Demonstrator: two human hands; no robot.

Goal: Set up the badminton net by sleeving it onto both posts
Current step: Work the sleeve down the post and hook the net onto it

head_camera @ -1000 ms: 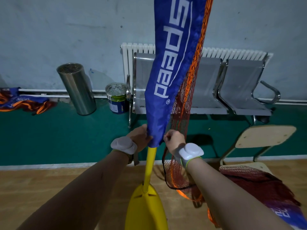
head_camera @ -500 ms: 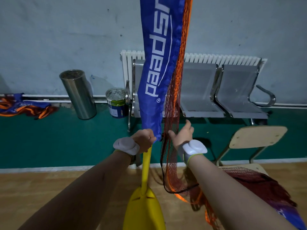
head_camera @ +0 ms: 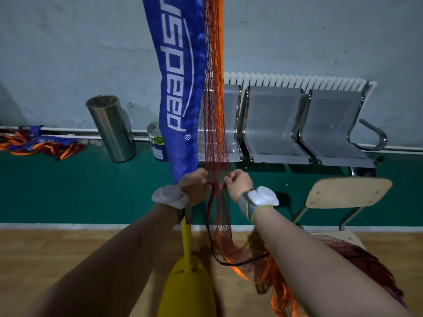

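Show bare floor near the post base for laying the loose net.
Free: wood floor left of the yellow base, up to the white line; green floor between that line and the bin. Crowded: right of the base, net trails to the chair.

One head-worn camera looks forward and down — close over both forearms, toward the wall (head_camera: 68, 53).

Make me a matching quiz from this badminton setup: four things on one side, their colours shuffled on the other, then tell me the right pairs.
Things:
1. sleeve
2. post base
3. bin
4. net mesh

Colours:
A. silver
B. dark red
C. blue
D. yellow

Pairs: 1-C, 2-D, 3-A, 4-B
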